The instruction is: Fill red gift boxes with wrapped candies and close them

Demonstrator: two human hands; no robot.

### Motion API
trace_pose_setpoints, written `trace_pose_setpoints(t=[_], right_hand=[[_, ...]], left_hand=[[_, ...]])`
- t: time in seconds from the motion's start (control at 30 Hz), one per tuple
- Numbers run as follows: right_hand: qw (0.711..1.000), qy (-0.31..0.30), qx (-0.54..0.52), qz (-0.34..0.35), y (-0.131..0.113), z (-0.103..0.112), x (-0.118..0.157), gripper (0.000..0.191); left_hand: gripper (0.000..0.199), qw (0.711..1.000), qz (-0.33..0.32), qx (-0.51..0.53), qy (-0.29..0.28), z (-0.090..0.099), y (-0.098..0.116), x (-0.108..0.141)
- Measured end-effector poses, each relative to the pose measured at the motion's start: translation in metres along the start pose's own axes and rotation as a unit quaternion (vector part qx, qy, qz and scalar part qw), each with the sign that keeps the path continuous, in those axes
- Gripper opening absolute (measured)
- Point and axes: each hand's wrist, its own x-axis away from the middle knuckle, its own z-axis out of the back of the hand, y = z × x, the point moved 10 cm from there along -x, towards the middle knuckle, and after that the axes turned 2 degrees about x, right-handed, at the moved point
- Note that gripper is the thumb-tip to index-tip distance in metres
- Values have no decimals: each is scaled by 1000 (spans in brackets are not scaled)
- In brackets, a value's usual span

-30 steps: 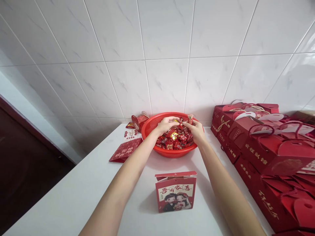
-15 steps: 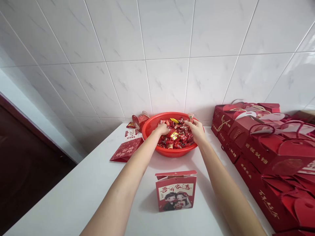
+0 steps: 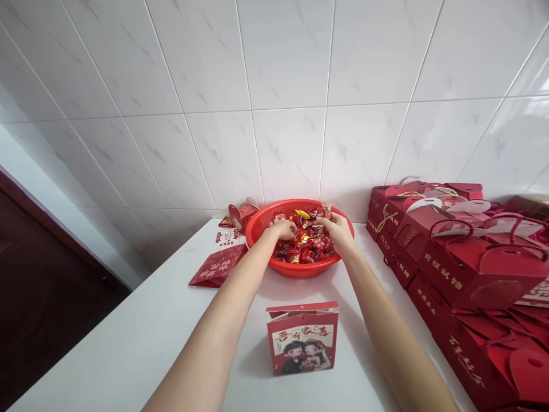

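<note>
A red plastic basket (image 3: 300,271) stands near the tiled wall, with many shiny red wrapped candies (image 3: 305,239) inside and a yellow one (image 3: 302,214) among them. Over its left part, my left hand (image 3: 283,230) has its fingers curled at the candies; whether it holds one is too small to tell. My right hand (image 3: 337,229) reaches in from the right, thumb and fingers apart, touching or just over the candies. Nearer to me, a red paper box (image 3: 302,343) with a cartoon couple stands upright, its top flaps partly raised.
Stacked red gift boxes (image 3: 463,274) with cord handles line the right side. A flat red packet (image 3: 218,264) and a small red box (image 3: 242,215) lie left of the basket on the white table (image 3: 141,343).
My left hand has opened out a little and its fingers now show over the candies. The fingers of my right hand have moved slightly left. The whole view has shifted a little.
</note>
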Motion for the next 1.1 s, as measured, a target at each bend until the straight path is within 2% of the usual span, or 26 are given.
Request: trace_pose_setpoints(t=[0.07,0.13,0.27,0.47,0.63,0.77,0.9,1.0,1.1], right_hand=[[1000,-8,4,-1,1,-1,-1,26],[1000,-10,5,2,1,-1,-1,27],[1000,-8,7,0,1,-1,-1,25],[1000,0,0,-7,3,0,-1,19],[1000,9,-10,-3,5,2,-3,20],[1000,4,-15,-8,6,2,-2,27],[999,-36,-11,8,2,-6,1,33],[998,-54,-9,19,1,-9,1,35],[999,-45,-16,20,2,-6,-2,38]], left_hand=[[26,1000,6,19,-3,0,2,3],[22,999,9,35,-31,-4,5,8],[22,988,-42,123,-87,-6,25,22],[30,949,-115,286,-71,14,52,39],[46,911,-120,390,-56,20,54,43],[56,893,-123,430,-44,25,56,45],[57,892,-146,426,-34,28,62,48],[57,893,-154,420,-49,25,65,50],[58,895,-143,418,-67,22,65,51]])
